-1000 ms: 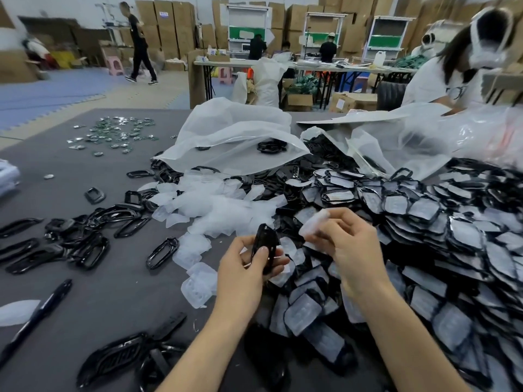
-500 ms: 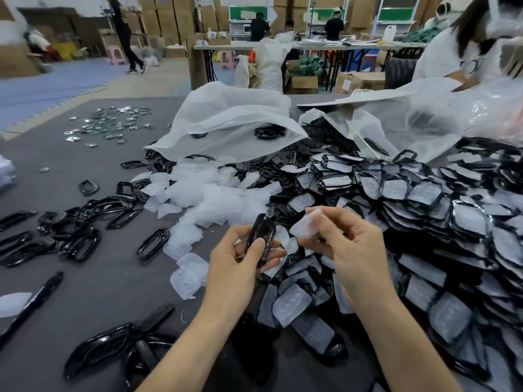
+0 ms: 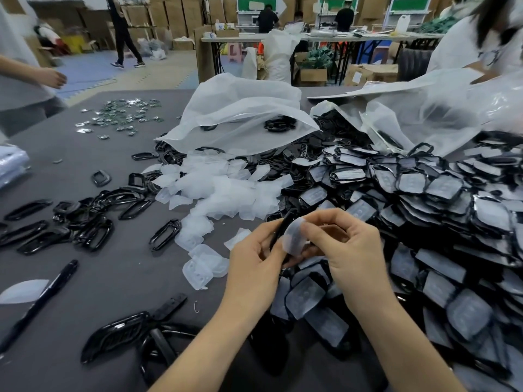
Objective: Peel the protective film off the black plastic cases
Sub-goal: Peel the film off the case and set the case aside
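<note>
At a grey table (image 3: 113, 278), peeled cases (image 3: 93, 233) lie at nine o'clock; shed films (image 3: 226, 190) heap at eleven; at centre the left hand (image 3: 254, 261), fingers curled, grips a case (image 3: 285, 222) edge-on; the right hand (image 3: 351, 250) pinches its film (image 3: 293, 240) between thumb and forefinger, the sheet seemingly part lifted; the peel looks mid-stroke, and the next move likely calls for a steady pull toward three o'clock, where the unpeeled heap (image 3: 438, 199) lies; no brand or writing is legible.
</note>
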